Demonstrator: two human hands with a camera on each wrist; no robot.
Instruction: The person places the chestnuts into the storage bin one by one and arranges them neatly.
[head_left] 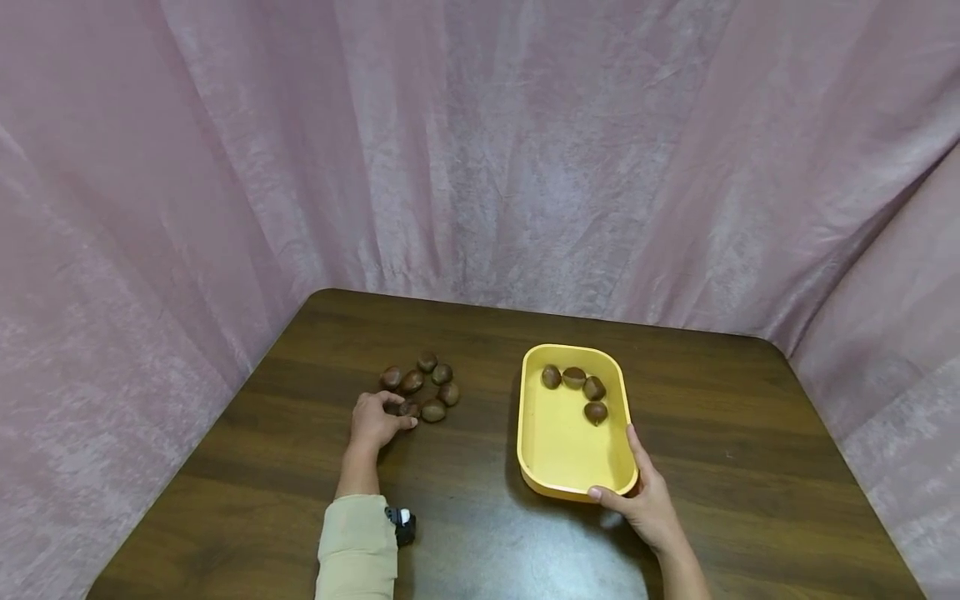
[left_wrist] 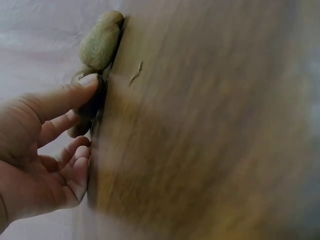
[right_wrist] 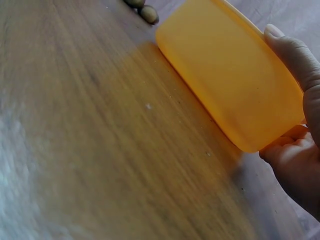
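Note:
My left hand [head_left: 375,419] pinches a brown chestnut [left_wrist: 93,103] between thumb and fingers, at the near left side of a loose ring of chestnuts on the table. Right beside it lies a paler chestnut [head_left: 433,410]; several more, such as the chestnut [head_left: 427,362] at the back, make up the ring. My right hand [head_left: 647,507] grips the near right corner of a yellow plastic tray [head_left: 558,487], thumb over the rim and fingers along the outer side. Inside the tray, several chestnuts [head_left: 573,377] sit toward its far right part.
The dark wooden table [head_left: 465,467] has rounded far corners. Pink velvet curtains [head_left: 525,167] hang behind it and at both sides. A small black device [head_left: 402,527] is strapped at the left sleeve [head_left: 358,542]. A thin pale scrap [left_wrist: 135,73] lies on the wood near the chestnuts.

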